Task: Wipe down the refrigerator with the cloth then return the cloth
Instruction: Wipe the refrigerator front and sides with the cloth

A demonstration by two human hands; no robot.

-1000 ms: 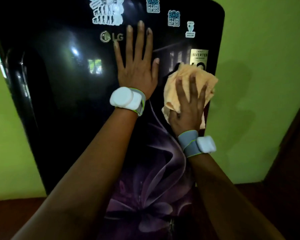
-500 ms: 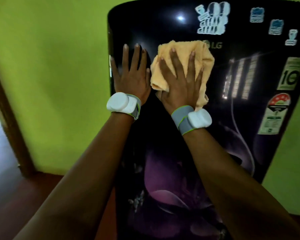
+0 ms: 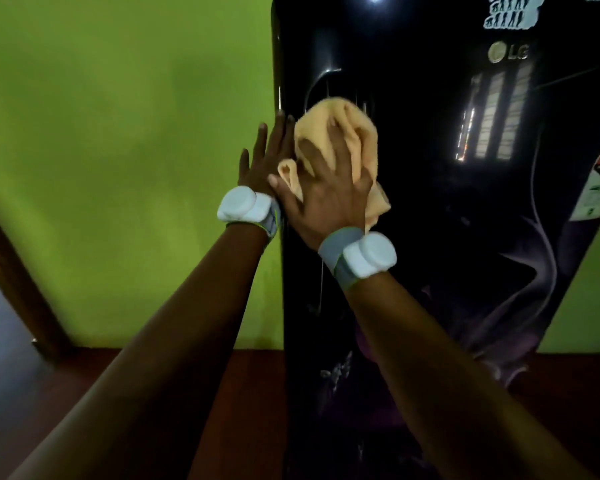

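Here, right hand [image 3: 329, 188] presses the crumpled peach cloth [image 3: 329, 126] flat vs the glossy black fridge door [image 3: 430, 202], near its left edge, fingers spread over the fabric. Left hand [image 3: 264, 161] lies open w/ straight fingers on that edge, just beside the cloth.

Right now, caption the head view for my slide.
Right hand presses an orange cloth against the black refrigerator door; left hand rests flat at its edge.

cloth [image 3: 329, 133] swept left to fridge edge — right hand [image 3: 329, 188] overlapping left hand [image 3: 265, 161]
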